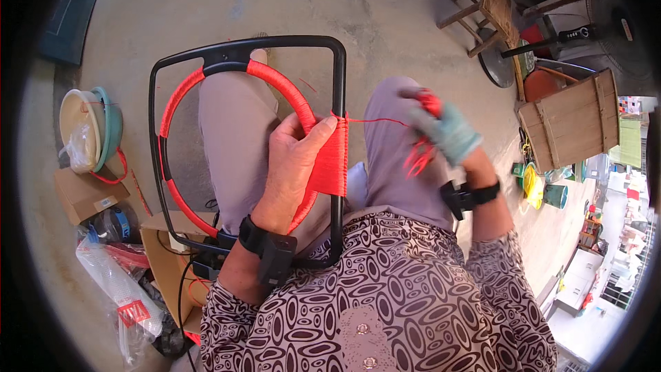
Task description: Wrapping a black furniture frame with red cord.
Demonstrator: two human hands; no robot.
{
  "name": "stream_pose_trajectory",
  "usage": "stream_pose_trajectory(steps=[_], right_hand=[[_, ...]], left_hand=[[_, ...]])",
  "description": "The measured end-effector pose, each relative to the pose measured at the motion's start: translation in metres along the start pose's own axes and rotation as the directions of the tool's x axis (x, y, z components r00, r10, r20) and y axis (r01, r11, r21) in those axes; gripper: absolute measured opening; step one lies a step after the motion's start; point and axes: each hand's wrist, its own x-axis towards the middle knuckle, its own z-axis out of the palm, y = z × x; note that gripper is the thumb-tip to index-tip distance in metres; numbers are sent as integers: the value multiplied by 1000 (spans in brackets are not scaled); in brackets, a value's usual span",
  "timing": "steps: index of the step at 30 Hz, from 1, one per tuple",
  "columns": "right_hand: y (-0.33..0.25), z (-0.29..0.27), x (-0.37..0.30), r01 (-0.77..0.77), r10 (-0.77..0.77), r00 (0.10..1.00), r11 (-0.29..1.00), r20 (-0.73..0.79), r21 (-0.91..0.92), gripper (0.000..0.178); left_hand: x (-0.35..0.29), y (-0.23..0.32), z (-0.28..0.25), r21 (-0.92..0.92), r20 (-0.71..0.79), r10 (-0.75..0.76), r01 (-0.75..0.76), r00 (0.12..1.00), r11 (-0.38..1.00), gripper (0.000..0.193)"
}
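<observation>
A black rounded-rectangle frame (340, 76) rests across my lap, with a ring (282, 84) inside it wrapped in red cord except for bare black stretches. Between the ring and the frame's right bar is a broad panel of tight red cord windings (329, 165). My bare left hand (286, 155) grips the ring and panel, thumb pressed on the panel's upper edge. A taut red strand (379, 120) runs from there to my right hand (454, 134). That hand, in a light blue glove, is smeared by motion around a bundle of red cord (430, 102).
At left are stacked basins (80, 131), a cardboard box (89, 193) and an open carton (172, 255). A wooden stool (497, 8), a black fan (496, 62) and a wooden board piece (571, 120) stand at right. Dark bands sit on both my wrists.
</observation>
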Motion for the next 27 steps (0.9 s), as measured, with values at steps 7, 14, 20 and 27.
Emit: stream_pose_trajectory(steps=[7, 14, 20, 27], right_hand=[[-20, 49, 5, 19, -202, 952, 789, 230, 614, 27], [-29, 64, 11, 88, -166, 982, 15, -84, 996, 29], [-8, 61, 25, -49, -272, 960, 60, 63, 997, 34], [-11, -6, 29, 34, -76, 927, 992, -366, -120, 34]], left_hand=[[5, 2, 3, -23, 56, 41, -40, 998, 999, 20], [1, 0, -4, -194, 193, -44, 82, 980, 978, 16], [2, -1, 0, -225, 186, -80, 121, 979, 967, 10], [3, 0, 0, -143, 126, -52, 70, 991, 987, 12]])
